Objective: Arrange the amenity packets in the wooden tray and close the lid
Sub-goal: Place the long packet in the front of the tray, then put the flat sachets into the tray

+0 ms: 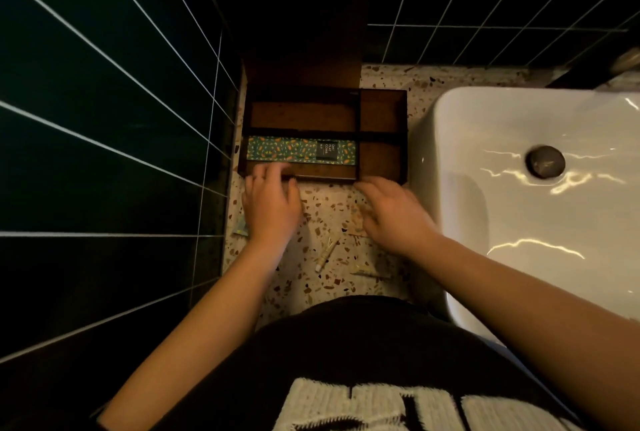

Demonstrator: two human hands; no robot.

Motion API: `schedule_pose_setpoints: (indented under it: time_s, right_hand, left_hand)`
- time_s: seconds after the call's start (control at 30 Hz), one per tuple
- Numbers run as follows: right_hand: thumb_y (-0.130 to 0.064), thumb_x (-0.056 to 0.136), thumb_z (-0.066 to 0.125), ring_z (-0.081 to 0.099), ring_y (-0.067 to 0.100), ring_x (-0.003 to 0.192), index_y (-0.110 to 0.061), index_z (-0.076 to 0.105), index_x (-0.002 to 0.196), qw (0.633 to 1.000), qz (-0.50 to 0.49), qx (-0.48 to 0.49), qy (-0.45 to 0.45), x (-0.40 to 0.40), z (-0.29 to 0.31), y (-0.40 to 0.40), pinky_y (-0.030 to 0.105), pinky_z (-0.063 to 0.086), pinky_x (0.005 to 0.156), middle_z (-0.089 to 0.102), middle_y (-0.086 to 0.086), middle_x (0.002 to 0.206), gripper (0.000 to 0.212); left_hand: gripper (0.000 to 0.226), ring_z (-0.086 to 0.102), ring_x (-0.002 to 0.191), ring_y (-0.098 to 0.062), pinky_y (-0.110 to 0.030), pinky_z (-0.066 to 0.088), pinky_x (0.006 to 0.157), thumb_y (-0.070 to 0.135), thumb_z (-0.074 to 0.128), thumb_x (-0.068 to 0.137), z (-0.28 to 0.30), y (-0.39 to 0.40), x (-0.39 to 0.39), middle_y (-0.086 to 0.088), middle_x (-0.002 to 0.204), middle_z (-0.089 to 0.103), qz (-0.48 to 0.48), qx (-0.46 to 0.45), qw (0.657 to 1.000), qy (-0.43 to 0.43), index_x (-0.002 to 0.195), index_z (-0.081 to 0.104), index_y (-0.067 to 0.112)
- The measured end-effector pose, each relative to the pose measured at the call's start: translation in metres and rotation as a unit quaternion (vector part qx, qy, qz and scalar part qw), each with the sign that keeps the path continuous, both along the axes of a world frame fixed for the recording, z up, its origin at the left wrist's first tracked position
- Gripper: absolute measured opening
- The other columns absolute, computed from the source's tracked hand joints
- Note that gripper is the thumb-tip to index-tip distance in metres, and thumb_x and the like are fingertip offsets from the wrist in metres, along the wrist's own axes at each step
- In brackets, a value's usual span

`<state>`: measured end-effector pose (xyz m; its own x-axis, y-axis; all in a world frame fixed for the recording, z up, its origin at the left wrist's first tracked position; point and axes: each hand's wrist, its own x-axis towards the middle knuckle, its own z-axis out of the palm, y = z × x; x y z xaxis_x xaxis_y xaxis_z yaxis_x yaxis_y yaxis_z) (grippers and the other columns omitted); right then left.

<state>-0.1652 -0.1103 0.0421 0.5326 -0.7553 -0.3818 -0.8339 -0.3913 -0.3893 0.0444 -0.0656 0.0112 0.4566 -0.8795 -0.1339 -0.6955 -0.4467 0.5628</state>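
The tray [382,108] sits on the terrazzo counter [329,209] between the dark tiled wall and the basin [519,188], its lid [304,50] standing upright along the far edge. Inside, one patterned comb packet [287,150] lies flat in the tray's near-left compartment; the far-left compartment and the two right ones look bare.

The left hand [272,202] rests at the tray's near-left rim, fingers loosely spread and reaching over the wall toward the packet — it grips nothing I can see. The right hand [391,212] hovers at the near-right corner of the tray, fingers half curled; whether anything sits under its palm I cannot tell.

Nearer the person than the tray, a small tube [327,252] and another thin item [369,272] lie loose on the counter, and a packet corner [241,228] pokes out beside the left wrist.

These pieces are likely light and a little slick — paper sleeves that crease if squeezed. Best taken by the long edges with fingertips and slid in flat. The tube would roll, so pinch its middle. The lid looks stiff wood; lower it by its free top edge.
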Motion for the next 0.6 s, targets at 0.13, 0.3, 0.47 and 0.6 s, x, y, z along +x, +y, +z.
schedule_pose_setpoints:
  time_s: [0.13, 0.3, 0.47, 0.6]
  right_hand:
    - [-0.024, 0.092, 0.053, 0.052, 0.028, 0.124, -0.018, 0.048, 0.139, 0.999, 0.03, -0.015, 0.0, 0.004, -0.011, 0.021, 0.047, 0.046, 0.101, 0.055, 0.007, 0.137, 0.048]
    - [-0.025, 0.089, 0.057, 0.039, 0.03, 0.136, -0.021, 0.032, 0.147, 0.995, 0.034, 0.006, 0.097, 0.001, -0.026, 0.027, 0.048, 0.043, 0.105, 0.039, 0.008, 0.151, 0.063]
    - [-0.018, 0.083, 0.066, 0.038, 0.033, 0.136, -0.023, 0.025, 0.148, 0.99, 0.03, -0.006, 0.139, -0.006, -0.041, 0.026, 0.051, 0.048, 0.099, 0.035, 0.01, 0.153, 0.077]
    - [-0.013, 0.078, 0.072, 0.047, 0.036, 0.122, -0.021, 0.03, 0.143, 0.986, 0.046, -0.034, 0.156, -0.006, -0.047, 0.026, 0.046, 0.052, 0.088, 0.045, 0.013, 0.139, 0.078]
  left_hand:
    - [0.034, 0.041, 0.132, -0.029, -0.046, 0.039, 0.107, 0.025, 0.06, 0.094, -0.009, 0.035, 0.008, -0.004, 0.141, 0.048, 0.036, 0.038, 0.998, -0.023, 0.127, 0.054, 0.024]
    - [0.053, 0.025, 0.147, -0.032, -0.05, 0.031, 0.116, 0.026, 0.06, 0.096, -0.021, 0.051, 0.02, -0.005, 0.162, 0.029, 0.054, 0.107, 0.993, -0.014, 0.146, 0.042, 0.024]
    - [0.058, 0.03, 0.143, -0.034, -0.053, 0.035, 0.113, 0.025, 0.063, 0.095, -0.024, 0.05, 0.024, -0.005, 0.161, 0.03, 0.049, 0.125, 0.991, -0.02, 0.148, 0.038, 0.026]
    - [0.066, 0.038, 0.136, -0.036, -0.051, 0.039, 0.109, 0.021, 0.068, 0.092, -0.025, 0.045, 0.026, -0.008, 0.154, 0.038, 0.06, 0.118, 0.991, 0.009, 0.15, 0.036, 0.025]
